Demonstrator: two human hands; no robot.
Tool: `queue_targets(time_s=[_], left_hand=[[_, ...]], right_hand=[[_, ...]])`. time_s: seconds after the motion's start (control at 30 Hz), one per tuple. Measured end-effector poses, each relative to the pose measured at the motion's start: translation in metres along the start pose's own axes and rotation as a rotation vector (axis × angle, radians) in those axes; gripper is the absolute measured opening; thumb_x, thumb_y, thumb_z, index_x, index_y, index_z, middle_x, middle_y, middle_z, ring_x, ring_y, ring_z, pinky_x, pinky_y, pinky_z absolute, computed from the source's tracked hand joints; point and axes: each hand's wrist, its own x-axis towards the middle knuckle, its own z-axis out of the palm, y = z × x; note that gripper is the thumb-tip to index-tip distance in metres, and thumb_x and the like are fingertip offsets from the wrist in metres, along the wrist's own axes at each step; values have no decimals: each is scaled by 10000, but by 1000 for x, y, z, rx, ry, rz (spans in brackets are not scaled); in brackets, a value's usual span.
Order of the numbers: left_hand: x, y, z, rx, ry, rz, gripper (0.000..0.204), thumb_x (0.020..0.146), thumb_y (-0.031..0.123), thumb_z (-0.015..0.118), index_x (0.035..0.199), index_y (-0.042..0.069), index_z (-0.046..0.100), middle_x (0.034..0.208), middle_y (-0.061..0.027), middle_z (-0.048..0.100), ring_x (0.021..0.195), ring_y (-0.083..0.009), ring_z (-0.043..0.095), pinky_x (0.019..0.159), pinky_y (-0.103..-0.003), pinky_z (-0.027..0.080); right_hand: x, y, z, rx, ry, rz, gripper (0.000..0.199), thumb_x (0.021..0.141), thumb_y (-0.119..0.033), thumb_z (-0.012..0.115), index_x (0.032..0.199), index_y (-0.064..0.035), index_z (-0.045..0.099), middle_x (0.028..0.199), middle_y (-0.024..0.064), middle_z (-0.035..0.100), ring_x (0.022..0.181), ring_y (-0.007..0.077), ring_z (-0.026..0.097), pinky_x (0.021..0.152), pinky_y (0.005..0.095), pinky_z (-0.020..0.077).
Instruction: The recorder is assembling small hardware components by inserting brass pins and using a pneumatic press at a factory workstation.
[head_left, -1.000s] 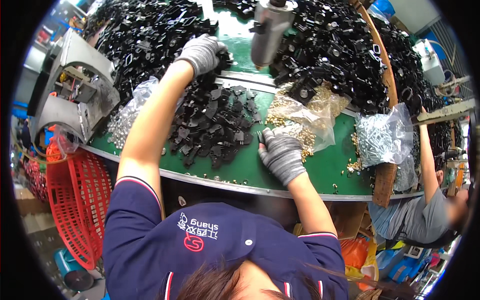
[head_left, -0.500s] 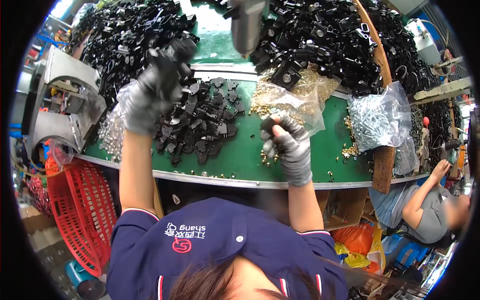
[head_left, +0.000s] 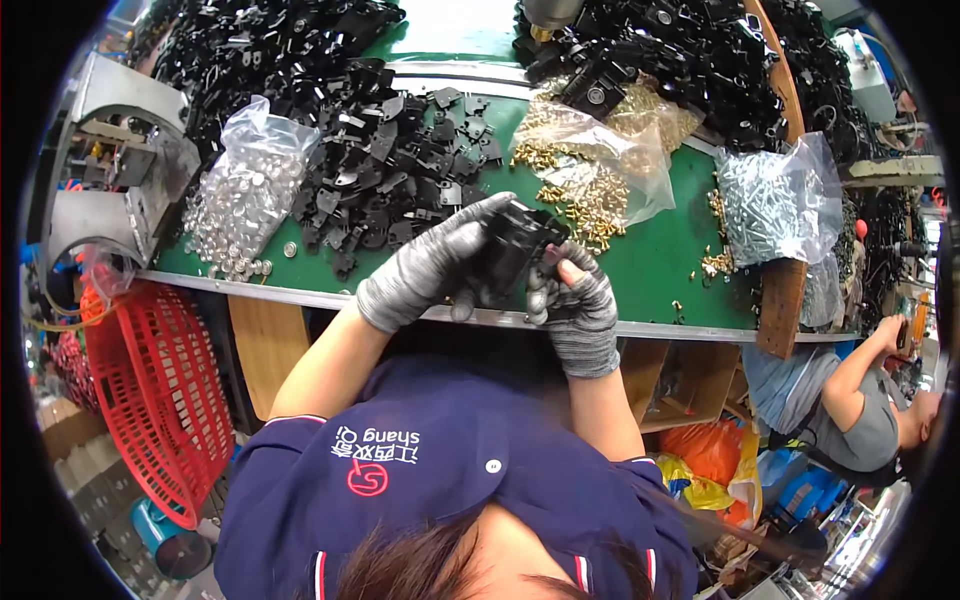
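Near the bench's front edge, my gloved left hand grips a black plastic housing from its left side. My gloved right hand meets the housing's right end. Its thumb and fingers are closed at a small dark piece, which blends with the housing, so its outline is hard to tell. Behind my left hand lies a pile of flat black plates. Past my right hand, small brass screws spill from a clear plastic bag.
A bag of small silvery round parts sits at the left, a bag of silver screws at the right by a wooden board. Black housings heap at the back. A red basket stands left; a co-worker sits right.
My left hand has come down from the far left pile, bringing the black housing to the front. My right hand has moved slightly nearer me, and the two hands now meet.
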Motion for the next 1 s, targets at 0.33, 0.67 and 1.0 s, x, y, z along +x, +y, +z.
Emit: queue_targets(time_s=[0.33, 0.67, 1.0], left_hand=[[7, -12, -46, 128, -98, -166, 555, 948, 372, 668, 1386, 50, 558, 854, -20, 672, 480, -53, 515, 419, -189, 388], [-6, 9, 3, 479, 12, -85, 481, 982, 347, 637, 1333, 26, 562, 1071, -104, 695, 672, -144, 681, 562, -241, 547], [-16, 1, -11, 1614, -108, 691, 650, 813, 279, 772, 1366, 24, 544, 1285, -207, 622, 1125, -388, 630, 967, -440, 523]], right_hand=[[-16, -27, -3, -605, -50, -337, 190, 922, -55, 636, 1101, 0, 669, 1196, 150, 637, 824, 163, 682, 668, 272, 577], [-4, -14, 17, -479, -38, -94, 278, 931, -30, 630, 1207, 12, 624, 1185, 107, 634, 881, 141, 695, 750, 259, 603], [-24, 7, 42, -407, 136, -112, 266, 1004, -62, 565, 1261, 8, 573, 1081, 88, 677, 858, 164, 722, 749, 297, 630]])
